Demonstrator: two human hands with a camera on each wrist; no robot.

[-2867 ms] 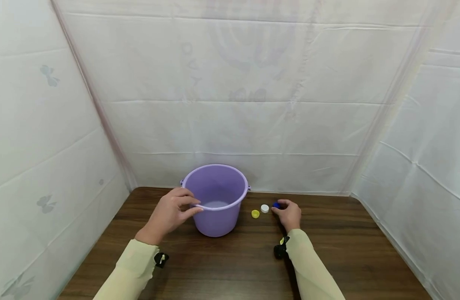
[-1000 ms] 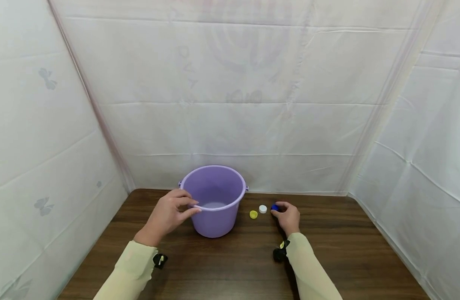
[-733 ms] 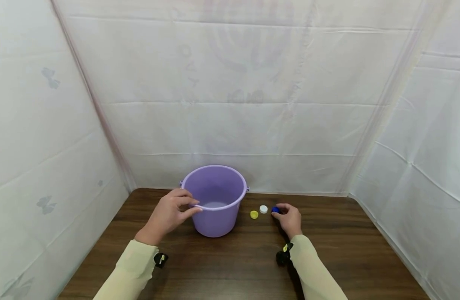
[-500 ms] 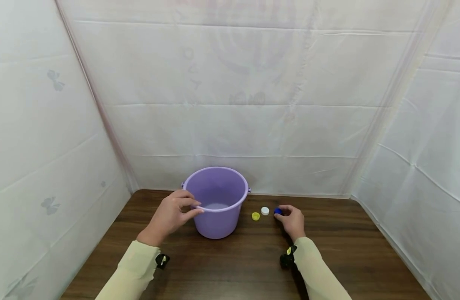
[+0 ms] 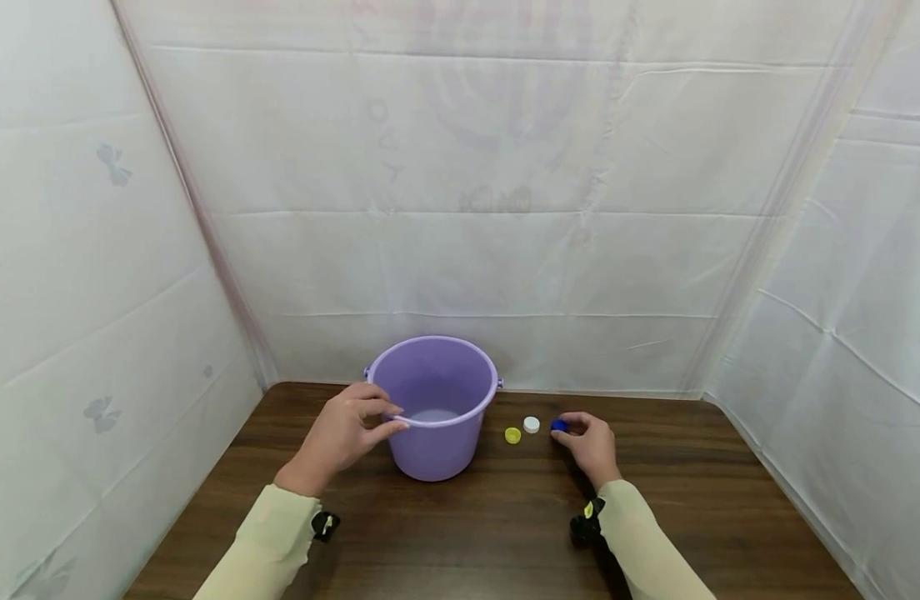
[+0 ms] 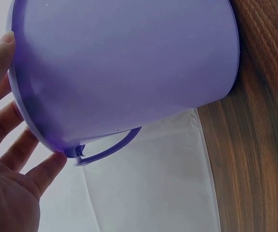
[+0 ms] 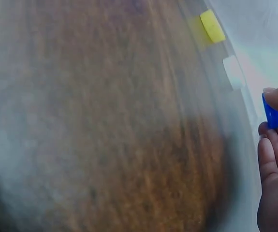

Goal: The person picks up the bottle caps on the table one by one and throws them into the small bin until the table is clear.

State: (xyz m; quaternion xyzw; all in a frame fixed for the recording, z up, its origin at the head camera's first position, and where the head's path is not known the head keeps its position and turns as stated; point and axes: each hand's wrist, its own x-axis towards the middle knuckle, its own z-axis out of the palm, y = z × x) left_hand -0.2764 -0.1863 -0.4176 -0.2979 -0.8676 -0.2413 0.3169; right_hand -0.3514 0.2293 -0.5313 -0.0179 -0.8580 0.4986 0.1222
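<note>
My left hand (image 5: 347,429) grips the near left rim of a purple bucket (image 5: 433,450), thumb outside and fingers over the edge. The left wrist view shows the bucket's outer wall (image 6: 129,58) up close, with the thumb and several fingers of the left hand (image 6: 8,174) at the rim. On the right, my right hand (image 5: 591,446) pinches a small blue bottle cap (image 5: 559,425) between thumb and fingers, low over the wooden table. A white bottle cap (image 5: 531,425) and a yellow bottle cap (image 5: 512,435) lie between it and the bucket.
The brown wooden table (image 5: 445,542) carries everything. White sheeting (image 5: 460,250) rises behind the table's back edge, and more hangs along both sides. The bucket stands near that back edge, its purple handle (image 6: 112,151) hanging outside.
My right hand has shifted slightly to the right and nearer, and the blue bottle cap is a little farther from the white one. The left hand keeps its place on the bucket rim.
</note>
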